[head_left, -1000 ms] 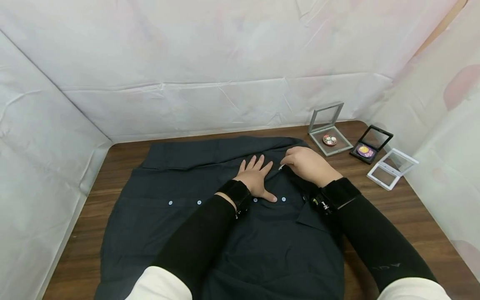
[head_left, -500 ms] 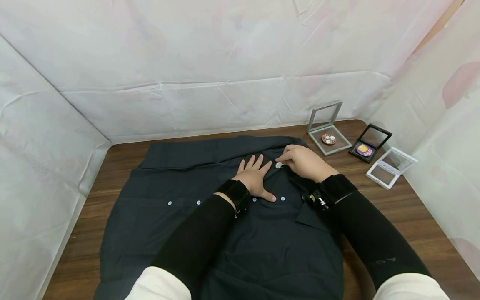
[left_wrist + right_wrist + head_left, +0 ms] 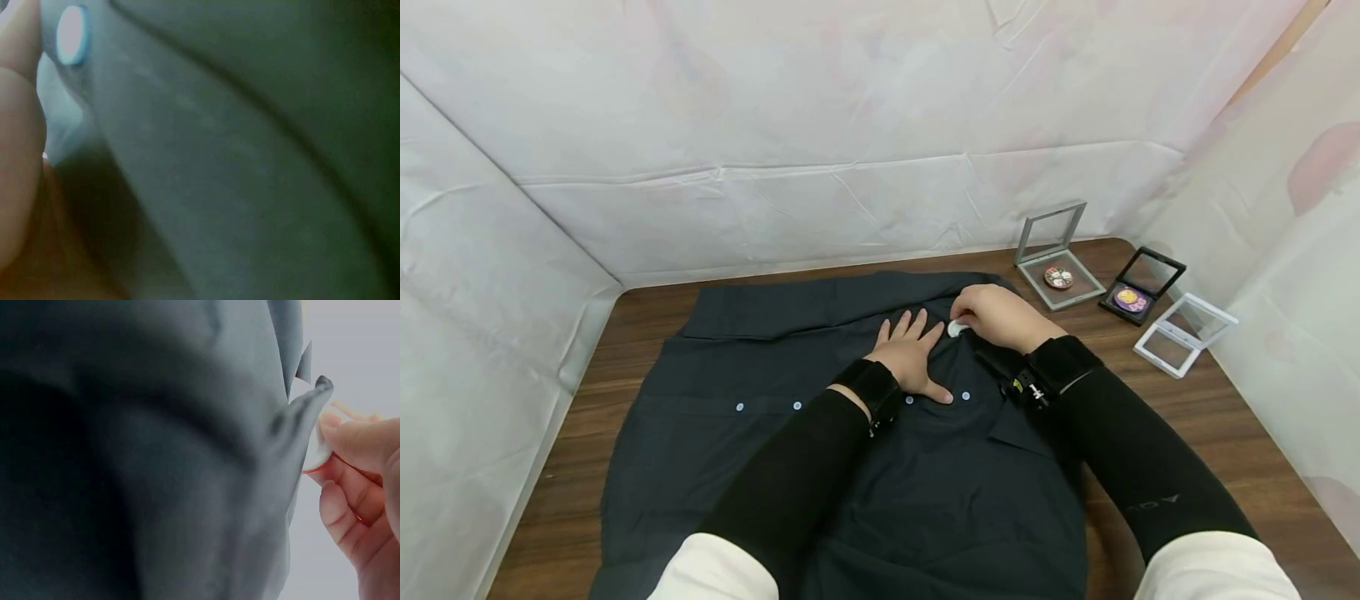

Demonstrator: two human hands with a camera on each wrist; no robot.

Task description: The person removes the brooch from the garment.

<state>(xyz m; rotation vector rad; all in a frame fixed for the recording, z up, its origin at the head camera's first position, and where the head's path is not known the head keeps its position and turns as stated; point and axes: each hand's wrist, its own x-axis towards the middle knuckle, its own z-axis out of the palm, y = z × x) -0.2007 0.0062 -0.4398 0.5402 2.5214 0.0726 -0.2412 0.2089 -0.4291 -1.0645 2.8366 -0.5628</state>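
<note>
A dark shirt (image 3: 925, 492) with pale buttons (image 3: 797, 406) lies spread out in the head view. My left hand (image 3: 904, 360) rests on it with fingers spread, the thumb beside a button. Just right of those fingertips, my right hand (image 3: 1000, 317) pinches a small whitish round piece (image 3: 956, 329) against the cloth. In the right wrist view the thumb and fingers of that hand (image 3: 362, 481) hold the whitish piece (image 3: 317, 450) by its red edge, next to a fold of the shirt (image 3: 250, 487). A button (image 3: 73, 35) shows near the left thumb in the left wrist view.
At the back right of the wooden table (image 3: 557, 433) stand an open grey case (image 3: 1084, 292) with a round badge (image 3: 1057, 277), an open black case (image 3: 1152, 273) with a purple badge (image 3: 1130, 299), and an open white case (image 3: 1168, 368). White sheeting (image 3: 850, 108) rises behind.
My right hand has shifted slightly left with the whitish piece, which shows more of its face than a second ago. The left hand has stayed in place.
</note>
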